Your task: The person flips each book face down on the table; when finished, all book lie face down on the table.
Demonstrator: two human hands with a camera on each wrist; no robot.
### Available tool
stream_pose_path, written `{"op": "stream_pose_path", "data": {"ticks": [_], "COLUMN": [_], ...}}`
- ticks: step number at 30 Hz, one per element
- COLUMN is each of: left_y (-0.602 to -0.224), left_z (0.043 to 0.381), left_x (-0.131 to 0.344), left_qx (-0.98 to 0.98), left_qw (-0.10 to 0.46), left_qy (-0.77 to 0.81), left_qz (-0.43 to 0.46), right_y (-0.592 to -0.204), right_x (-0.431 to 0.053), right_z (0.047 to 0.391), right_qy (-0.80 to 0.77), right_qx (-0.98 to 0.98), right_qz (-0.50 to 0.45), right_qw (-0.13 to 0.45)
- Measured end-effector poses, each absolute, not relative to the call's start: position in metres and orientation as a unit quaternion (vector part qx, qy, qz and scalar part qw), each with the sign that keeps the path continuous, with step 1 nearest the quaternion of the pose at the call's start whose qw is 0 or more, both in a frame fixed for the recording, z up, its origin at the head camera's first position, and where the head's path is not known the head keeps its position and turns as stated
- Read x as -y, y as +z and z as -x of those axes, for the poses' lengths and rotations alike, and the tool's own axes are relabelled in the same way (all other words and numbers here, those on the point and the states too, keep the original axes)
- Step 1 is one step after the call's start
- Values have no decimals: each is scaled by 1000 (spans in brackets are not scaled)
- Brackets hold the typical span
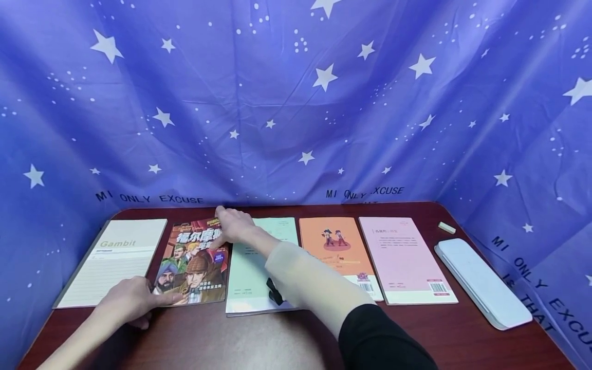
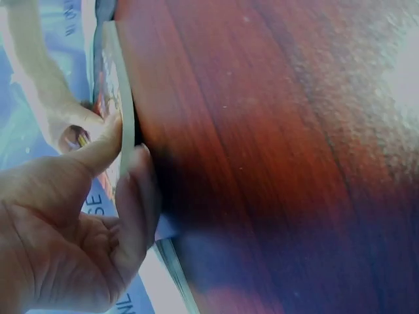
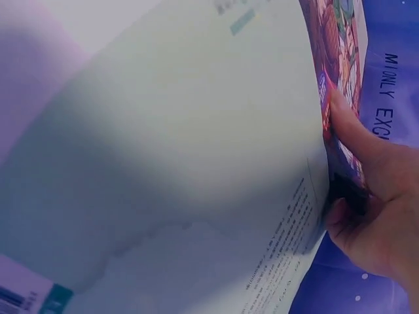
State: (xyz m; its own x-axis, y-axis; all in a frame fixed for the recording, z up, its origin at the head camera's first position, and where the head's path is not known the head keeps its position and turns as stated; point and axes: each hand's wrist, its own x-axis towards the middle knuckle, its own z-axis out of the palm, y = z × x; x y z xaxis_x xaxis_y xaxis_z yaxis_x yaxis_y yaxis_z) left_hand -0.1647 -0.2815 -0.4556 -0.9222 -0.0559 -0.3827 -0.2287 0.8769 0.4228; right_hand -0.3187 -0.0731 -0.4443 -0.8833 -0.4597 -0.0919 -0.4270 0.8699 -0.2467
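Note:
An illustrated book (image 1: 199,275) with a colourful cartoon cover lies between a cream Gambit notebook (image 1: 115,267) and a pale green book (image 1: 250,288). My left hand (image 1: 127,302) pinches its near edge at the lower left. In the left wrist view the thumb (image 2: 105,144) presses on the cover, with the fingers (image 2: 141,196) beside and partly under the edge. At the far right corner, my right hand (image 1: 235,226) grips the same book. The right thumb (image 3: 347,121) lies on the cover in the right wrist view; its other fingers are partly hidden at the edge.
Right of the green book lie an orange book (image 1: 330,246) and a pink book (image 1: 407,257). A white case (image 1: 483,285) and a small eraser-like block (image 1: 446,227) are by the table's right edge. A blue star-patterned curtain (image 1: 277,103) surrounds the brown table (image 1: 222,339).

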Motion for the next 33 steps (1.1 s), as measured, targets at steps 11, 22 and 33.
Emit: {"op": "stream_pose_path", "data": {"ticks": [11,22,33], "left_y": [-445,-407,-408], "left_z": [171,169,185], "left_x": [300,305,255], "left_qx": [-819,-808,-789], "left_qw": [264,217,112], "left_qy": [507,547,603], "left_qz": [48,32,-30], "right_y": [-442,-435,-433], "right_x": [58,11,-84], "right_z": [321,308,270], "right_qy": [-260,-573,-737], "right_qx": [-943,-794,-642], "right_qz": [192,131,82], "right_qw": [77,156,195]}}
